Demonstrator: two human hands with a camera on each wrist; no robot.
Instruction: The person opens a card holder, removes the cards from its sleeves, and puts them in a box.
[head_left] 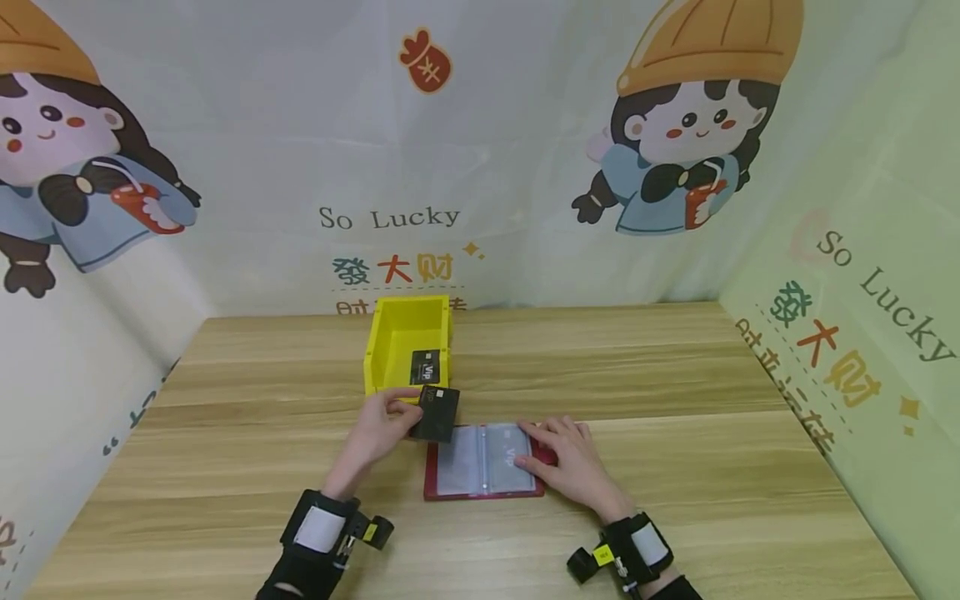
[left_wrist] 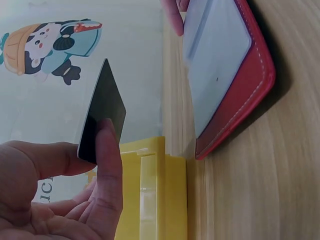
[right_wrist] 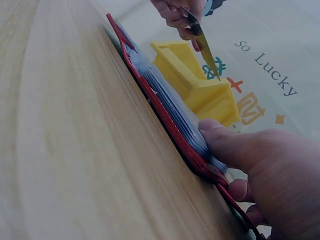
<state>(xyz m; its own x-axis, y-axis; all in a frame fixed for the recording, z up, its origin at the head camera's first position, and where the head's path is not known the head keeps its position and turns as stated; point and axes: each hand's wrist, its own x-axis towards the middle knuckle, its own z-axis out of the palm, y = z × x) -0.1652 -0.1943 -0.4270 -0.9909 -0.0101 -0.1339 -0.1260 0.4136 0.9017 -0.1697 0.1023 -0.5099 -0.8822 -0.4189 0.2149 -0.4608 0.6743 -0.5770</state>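
Downward head view, close sidelong wrist views, red booklet (head_left: 467, 465) shared

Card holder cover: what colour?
The card holder cover is red, showing best in the left wrist view.

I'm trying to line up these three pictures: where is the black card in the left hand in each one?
Head: the black card is below the middle, slightly left, in the left hand.
Left wrist: the card is left of centre, about mid-height.
Right wrist: the card is near the top, right of centre, almost edge-on.
Shared landmark: the yellow bin.
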